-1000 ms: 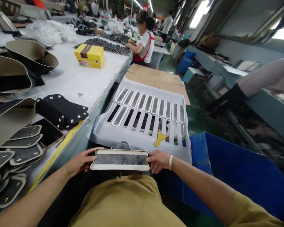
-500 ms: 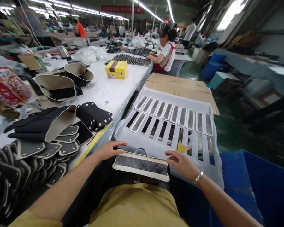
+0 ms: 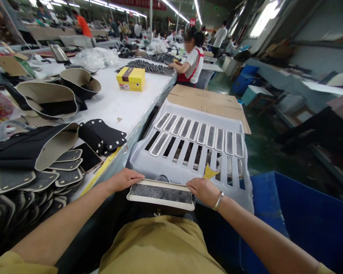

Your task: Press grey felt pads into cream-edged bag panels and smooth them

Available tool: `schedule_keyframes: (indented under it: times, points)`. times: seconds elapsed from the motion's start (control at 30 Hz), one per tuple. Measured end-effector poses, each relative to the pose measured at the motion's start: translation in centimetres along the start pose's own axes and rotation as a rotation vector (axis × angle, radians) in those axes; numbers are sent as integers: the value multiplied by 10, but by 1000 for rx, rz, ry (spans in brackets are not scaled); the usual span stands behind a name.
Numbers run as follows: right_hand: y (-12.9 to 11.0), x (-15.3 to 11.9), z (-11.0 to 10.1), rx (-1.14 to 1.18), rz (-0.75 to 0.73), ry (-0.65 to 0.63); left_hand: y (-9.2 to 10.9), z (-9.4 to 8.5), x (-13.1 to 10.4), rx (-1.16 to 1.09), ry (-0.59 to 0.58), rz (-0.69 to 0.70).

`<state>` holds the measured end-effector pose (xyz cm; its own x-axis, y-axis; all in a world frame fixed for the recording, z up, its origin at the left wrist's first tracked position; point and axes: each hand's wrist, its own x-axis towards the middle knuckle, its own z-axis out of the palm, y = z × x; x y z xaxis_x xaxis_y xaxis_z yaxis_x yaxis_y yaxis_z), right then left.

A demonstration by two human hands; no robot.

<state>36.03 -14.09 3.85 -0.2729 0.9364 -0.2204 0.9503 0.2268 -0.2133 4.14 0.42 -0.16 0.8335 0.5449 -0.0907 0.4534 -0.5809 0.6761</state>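
Observation:
In front of my lap lies a long cream-edged bag panel with a speckled dark grey strip along its middle. Dark material shows below it. My left hand pinches its far left corner, thumb and fingers pressed together. At the far right corner, my right hand has its fingers closed on the same edge. Just beyond the panel is a white cloth-covered rack with slots. Rows of similar grey strips with white borders lie on it. A yellow star-like piece rests near my right hand.
On the white table at left are black bag bodies, stacked grey flaps, a phone and a yellow box. A blue bin stands at right. A co-worker sits beyond the cardboard.
Both hands have closed from loosely spread fingers to a grip on the panel's far corners. The right hand came inward. The whole view has shifted, moving the scene left in the picture.

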Motion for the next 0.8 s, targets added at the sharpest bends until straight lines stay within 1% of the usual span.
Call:
schedule_keyframes:
  times: [0.2, 0.3, 0.5, 0.67, 0.8]
  points:
    - [-12, -2, -4, -68, 55, -26, 5, -1, 2, 103, -30, 90]
    - [-16, -3, -3, -96, 66, -40, 7, -4, 2, 101, -73, 135]
    - [-19, -2, -6, -151, 60, -94, 10, -10, 4, 92, -164, 185]
    - [-19, 4, -14, -182, 0, -141, 18, -18, 4, 104, -200, 170]
    - [-17, 10, -18, -185, -26, -133, 22, -22, 1, 102, -180, 126]
